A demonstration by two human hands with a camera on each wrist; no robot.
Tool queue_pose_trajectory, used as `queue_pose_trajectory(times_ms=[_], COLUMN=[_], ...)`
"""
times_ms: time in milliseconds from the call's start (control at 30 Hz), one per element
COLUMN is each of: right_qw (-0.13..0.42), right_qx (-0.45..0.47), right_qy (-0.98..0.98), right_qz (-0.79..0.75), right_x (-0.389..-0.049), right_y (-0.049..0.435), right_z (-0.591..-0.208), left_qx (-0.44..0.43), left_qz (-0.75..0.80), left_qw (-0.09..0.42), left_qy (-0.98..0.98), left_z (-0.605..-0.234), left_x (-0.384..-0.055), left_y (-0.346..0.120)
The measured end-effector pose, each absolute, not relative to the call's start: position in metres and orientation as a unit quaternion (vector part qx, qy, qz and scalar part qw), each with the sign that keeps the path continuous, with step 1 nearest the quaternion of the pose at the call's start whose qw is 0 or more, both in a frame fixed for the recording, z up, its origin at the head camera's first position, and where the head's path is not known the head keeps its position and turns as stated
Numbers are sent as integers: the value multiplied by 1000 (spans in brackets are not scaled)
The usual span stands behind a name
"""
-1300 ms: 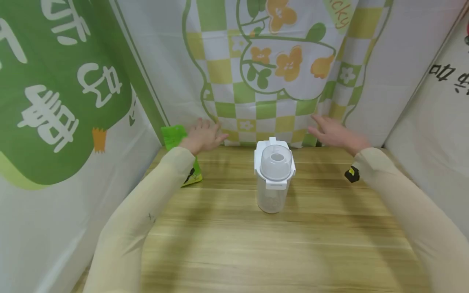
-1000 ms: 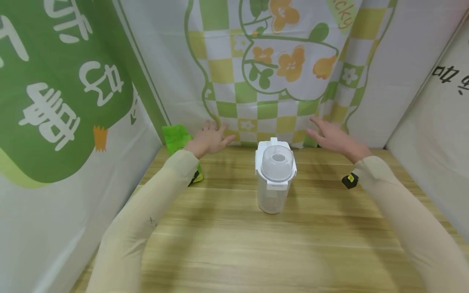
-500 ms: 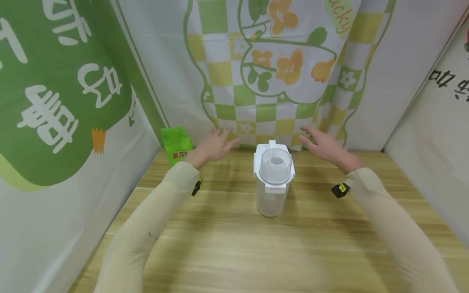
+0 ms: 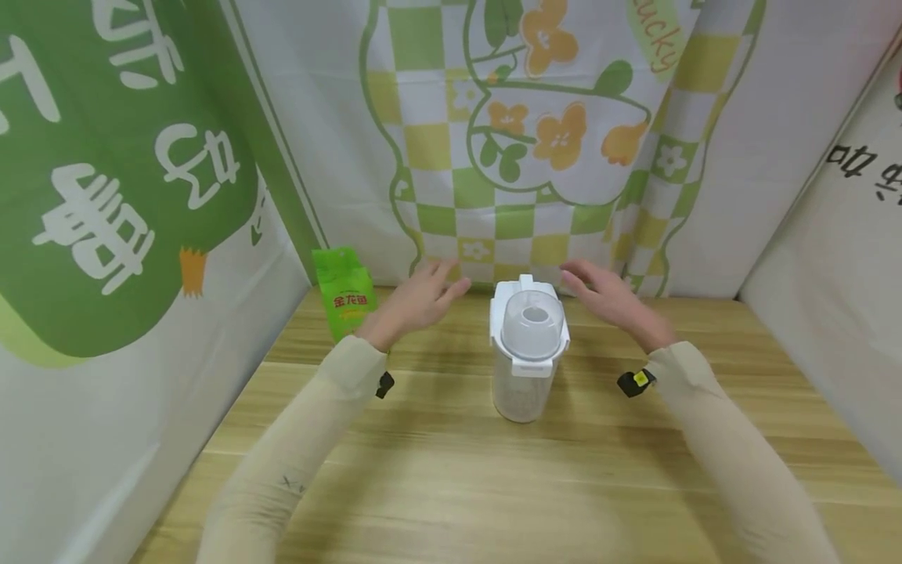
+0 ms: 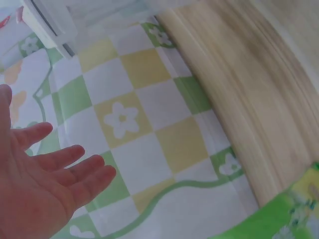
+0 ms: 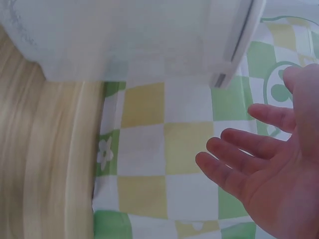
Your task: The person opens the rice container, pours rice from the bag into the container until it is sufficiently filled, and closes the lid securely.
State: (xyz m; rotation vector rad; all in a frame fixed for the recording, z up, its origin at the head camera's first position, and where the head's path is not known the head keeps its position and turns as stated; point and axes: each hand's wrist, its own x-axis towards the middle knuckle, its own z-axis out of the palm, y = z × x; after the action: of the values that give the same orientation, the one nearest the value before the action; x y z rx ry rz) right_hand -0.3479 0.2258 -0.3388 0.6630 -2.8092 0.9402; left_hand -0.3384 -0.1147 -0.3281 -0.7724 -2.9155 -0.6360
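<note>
A clear storage canister [image 4: 523,388] with a white clip lid and a domed clear cup on top stands upright on the wooden table. To its left, with fingers spread and palm facing it, is my left hand [image 4: 417,301]; nothing is in it. My right hand [image 4: 615,301] is on the other side, also without anything in it, its fingertips near the lid. Both wrist views show relaxed fingers: the left hand [image 5: 45,184] and the right hand [image 6: 264,164] each lie apart from the canister [image 6: 124,40], which fills the top of the right wrist view.
A green pouch [image 4: 343,294] with red lettering stands at the back left, partly behind the left wrist. Behind the table [image 4: 451,486] hangs a checkered cloth [image 4: 486,196]. Printed cloth walls [image 4: 141,258] close in the left and right sides.
Both hands have come inward and back toward me, closing in on the canister from either side. More of the green pouch shows now. The canister stays in place.
</note>
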Motion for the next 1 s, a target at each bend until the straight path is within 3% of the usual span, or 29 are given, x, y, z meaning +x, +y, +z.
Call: queue_pose_trajectory(times_ms=[1000], right_qw=[23], right_qx=[214], right_qy=[-902], right_qz=[374], right_x=[-346], right_y=[208], right_z=[-362], left_qx=[-363], left_qz=[-371], left_qw=[50], left_qy=[-853], left_z=[-361], left_x=[-293], left_y=[-76])
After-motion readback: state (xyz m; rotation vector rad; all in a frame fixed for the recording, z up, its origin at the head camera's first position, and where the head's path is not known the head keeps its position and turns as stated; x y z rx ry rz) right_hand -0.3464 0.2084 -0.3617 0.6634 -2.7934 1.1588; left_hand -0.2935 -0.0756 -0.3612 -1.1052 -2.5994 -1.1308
